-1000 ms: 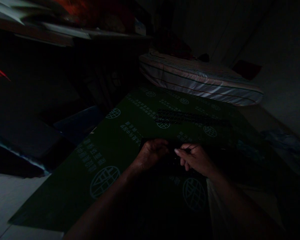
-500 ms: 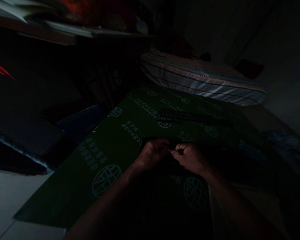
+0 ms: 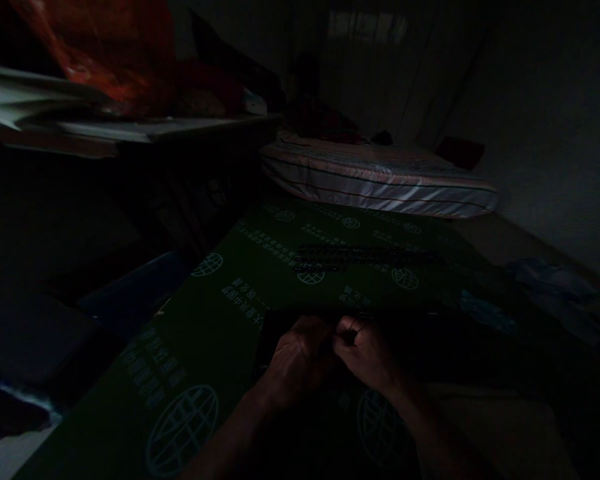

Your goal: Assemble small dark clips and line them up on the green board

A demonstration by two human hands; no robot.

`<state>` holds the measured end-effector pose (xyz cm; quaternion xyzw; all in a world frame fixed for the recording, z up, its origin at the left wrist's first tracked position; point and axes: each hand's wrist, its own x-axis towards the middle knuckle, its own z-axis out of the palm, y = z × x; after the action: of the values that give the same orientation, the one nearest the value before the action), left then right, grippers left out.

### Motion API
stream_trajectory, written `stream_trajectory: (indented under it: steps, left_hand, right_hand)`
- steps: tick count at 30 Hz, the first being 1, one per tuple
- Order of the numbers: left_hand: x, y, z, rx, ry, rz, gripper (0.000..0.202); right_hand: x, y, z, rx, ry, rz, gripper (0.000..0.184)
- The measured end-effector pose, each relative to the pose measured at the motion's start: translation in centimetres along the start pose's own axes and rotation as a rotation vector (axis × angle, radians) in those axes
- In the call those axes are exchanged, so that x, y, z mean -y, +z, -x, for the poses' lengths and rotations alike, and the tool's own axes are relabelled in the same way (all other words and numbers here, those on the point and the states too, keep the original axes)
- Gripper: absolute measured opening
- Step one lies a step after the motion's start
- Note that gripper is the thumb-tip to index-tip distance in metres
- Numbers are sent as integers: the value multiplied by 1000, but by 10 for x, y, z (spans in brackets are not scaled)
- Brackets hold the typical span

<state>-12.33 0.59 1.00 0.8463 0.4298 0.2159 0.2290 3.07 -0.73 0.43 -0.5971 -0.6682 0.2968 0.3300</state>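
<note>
We log: black item (image 3: 410,341) lies crosswise on the green board (image 3: 207,340), its left end inside the board's left edge. Left hand (image 3: 301,351) is nearer that end; right hand (image 3: 364,352) adjoins it. Both curl inward; we cannot tell how tightly, or on what.

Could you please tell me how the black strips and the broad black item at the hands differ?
The black strips are narrow and lie side by side; the broad black item shows as one wide dark shape. The black strips lie farther off, toward the striped mattress, with no hand on them, while the left hand and right hand are over the broad black item. Both are dark and lie on the green printed board.
</note>
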Motion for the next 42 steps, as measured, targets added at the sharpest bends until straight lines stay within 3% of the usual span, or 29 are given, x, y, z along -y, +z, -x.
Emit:
stream_trajectory:
  steps: [7, 11, 23, 29, 34, 42]
  left_hand:
    - [-1, 8, -8, 32, -58, -48, 26]
    - [0, 8, -9, 31, -19, -72, 20]
    - [0, 8, -11, -2, 40, -42, 15]
    - [4, 10, -9, -36, 54, -13, 14]
    - [3, 8, -8, -44, 15, 64, 13]
    - [8, 7, -4, -126, -114, 255, 19]
  right_hand:
    - [-2, 5, 4, -122, -4, -13, 6]
    - [-7, 8, 4, -187, -35, -66, 6]
    - [-9, 8, 1, -229, 29, -231, 8]
    - [-6, 2, 0, -184, 75, -319, 2]
    - [-10, 0, 2, -83, 127, -510, 16]
    - [-9, -7, 2, 82, 74, -631, 27]
